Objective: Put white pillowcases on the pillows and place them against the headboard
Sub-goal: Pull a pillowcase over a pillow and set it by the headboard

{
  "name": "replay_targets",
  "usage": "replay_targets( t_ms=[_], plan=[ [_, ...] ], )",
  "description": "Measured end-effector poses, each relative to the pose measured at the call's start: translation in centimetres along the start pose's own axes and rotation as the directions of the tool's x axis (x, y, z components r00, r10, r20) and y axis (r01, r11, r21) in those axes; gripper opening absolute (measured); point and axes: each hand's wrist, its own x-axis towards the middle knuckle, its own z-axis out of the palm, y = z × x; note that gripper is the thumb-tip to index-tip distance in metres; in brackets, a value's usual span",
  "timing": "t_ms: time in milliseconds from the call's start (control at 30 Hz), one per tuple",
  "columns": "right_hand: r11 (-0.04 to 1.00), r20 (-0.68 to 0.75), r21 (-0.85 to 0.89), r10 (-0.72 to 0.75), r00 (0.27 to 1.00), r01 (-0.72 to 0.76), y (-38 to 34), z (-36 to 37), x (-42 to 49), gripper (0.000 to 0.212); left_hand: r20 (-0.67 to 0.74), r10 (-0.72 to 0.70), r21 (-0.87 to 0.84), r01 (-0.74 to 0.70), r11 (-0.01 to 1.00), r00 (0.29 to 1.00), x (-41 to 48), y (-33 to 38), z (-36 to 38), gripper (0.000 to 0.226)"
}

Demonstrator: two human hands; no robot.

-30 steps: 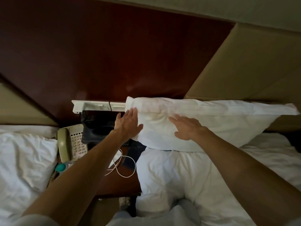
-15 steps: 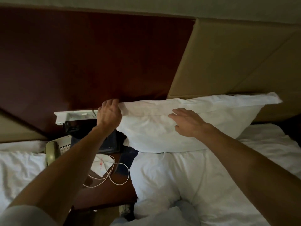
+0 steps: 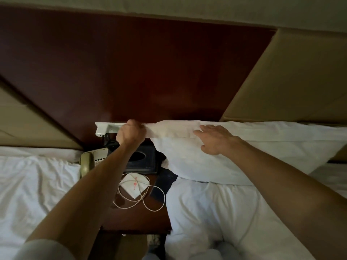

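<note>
A pillow in a white pillowcase (image 3: 262, 152) stands on its long edge on the right-hand bed, its top leaning against the tan padded headboard (image 3: 300, 81). My left hand (image 3: 131, 133) grips the pillowcase's top left corner flap, fingers curled round the cloth. My right hand (image 3: 216, 138) lies flat with spread fingers on the pillow's front face, near its top edge. The pillow's far right end runs out of view.
A dark wooden nightstand (image 3: 135, 216) sits between two white beds, carrying a phone (image 3: 90, 160), a black tissue box (image 3: 142, 160), a face mask (image 3: 134, 184) and a white cord. A white switch panel (image 3: 105, 128) is on the dark wood wall panel. White duvet (image 3: 216, 212) lies below the pillow.
My left hand rose from the pillow's left end to its top corner and closed on the flap. My right hand stayed flat on the pillow's front.
</note>
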Motion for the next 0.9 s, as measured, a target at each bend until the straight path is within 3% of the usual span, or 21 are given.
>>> replay_targets(
  t_ms=[67,133,267,400,500,700,900],
  plan=[
    [0.999,0.051,0.017,0.034,0.998,-0.035,-0.1,0.1,-0.1,0.059,-0.032,0.055,0.079,-0.052,0.996,0.998,-1.0,0.3,-0.4,0.028],
    [0.998,0.031,0.028,0.054,0.998,-0.055,0.1,0.5,-0.6,0.054,-0.141,0.245,0.140,-0.225,0.964,0.959,-2.1,1.1,-0.6,0.024],
    [0.991,-0.006,0.061,0.124,0.992,-0.123,1.7,1.8,-2.4,0.050,-0.135,0.589,0.206,-0.559,0.803,0.797,-3.6,4.9,0.3,0.030],
    [0.971,-0.025,0.113,0.214,0.977,-0.210,4.7,4.0,-5.1,0.049,-0.076,0.789,0.201,-0.766,0.611,0.610,-6.3,10.9,2.3,0.028],
    [0.946,-0.036,0.160,0.292,0.956,-0.283,7.7,5.9,-7.8,0.050,-0.013,0.851,0.171,-0.838,0.519,0.525,-8.7,15.7,4.2,0.029],
    [0.868,-0.106,0.244,0.468,0.878,-0.433,15.2,10.1,-13.4,0.046,0.125,0.892,0.152,-0.897,0.415,0.434,-12.3,24.4,8.3,0.042],
    [0.641,-0.174,0.475,0.740,0.650,-0.603,22.8,14.1,-16.7,0.029,0.187,0.922,0.163,-0.936,0.312,0.340,-15.0,32.2,12.2,0.043]
  ],
)
